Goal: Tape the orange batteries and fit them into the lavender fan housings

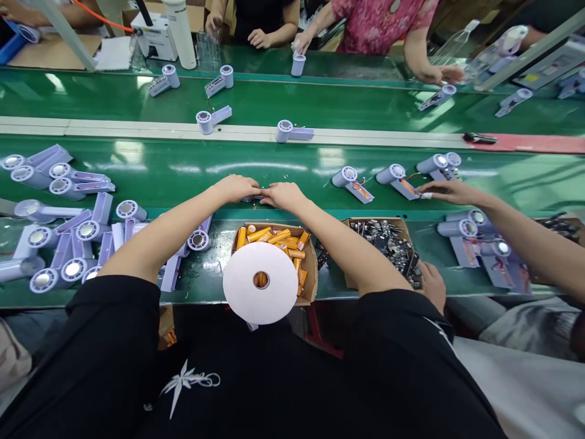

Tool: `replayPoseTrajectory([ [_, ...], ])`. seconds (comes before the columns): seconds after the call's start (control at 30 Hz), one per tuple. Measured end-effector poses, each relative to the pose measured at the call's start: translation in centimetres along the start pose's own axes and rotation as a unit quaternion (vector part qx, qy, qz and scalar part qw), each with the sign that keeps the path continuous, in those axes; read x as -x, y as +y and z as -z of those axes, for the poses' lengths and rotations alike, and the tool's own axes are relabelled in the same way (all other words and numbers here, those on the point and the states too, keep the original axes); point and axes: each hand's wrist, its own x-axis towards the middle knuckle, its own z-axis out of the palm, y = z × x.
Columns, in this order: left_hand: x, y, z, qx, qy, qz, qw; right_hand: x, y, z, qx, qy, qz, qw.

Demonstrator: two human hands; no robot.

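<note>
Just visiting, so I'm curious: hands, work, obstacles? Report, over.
Left hand, right hand: close together. Part between them: mostly hidden. White disc partly hides box of orange cylinders.

Dressed in a black shirt [292, 390] with short sleeves [114, 311], marked by a white pointed star [181, 383], a looping white scrawl [208, 380] beside it and thin white lines [441, 335] on the right sleeve [388, 329], with bare hands [236, 188].

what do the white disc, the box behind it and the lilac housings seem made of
White disc: paper or card, perhaps, matte and glare-free. Box: likely cardboard, dull brown, thin-walled. Lilac housings: probably plastic, satin, with smooth, evenly coloured surfaces.
</note>
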Motion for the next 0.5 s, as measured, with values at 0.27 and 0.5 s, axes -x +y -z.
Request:
replayPoseTrajectory([
  [0.27,-0.9,1.7,0.7,0.003,0.025,0.014,1.000,-0.2,0.8,2.1,-0.031,-0.041,0.008,0.999],
  [0.5,10.0,11.9,2.4,0.107,0.136,-0.136,0.975,20.3,-4.6,2.7,-0.381,0.368,-0.018,0.848],
])
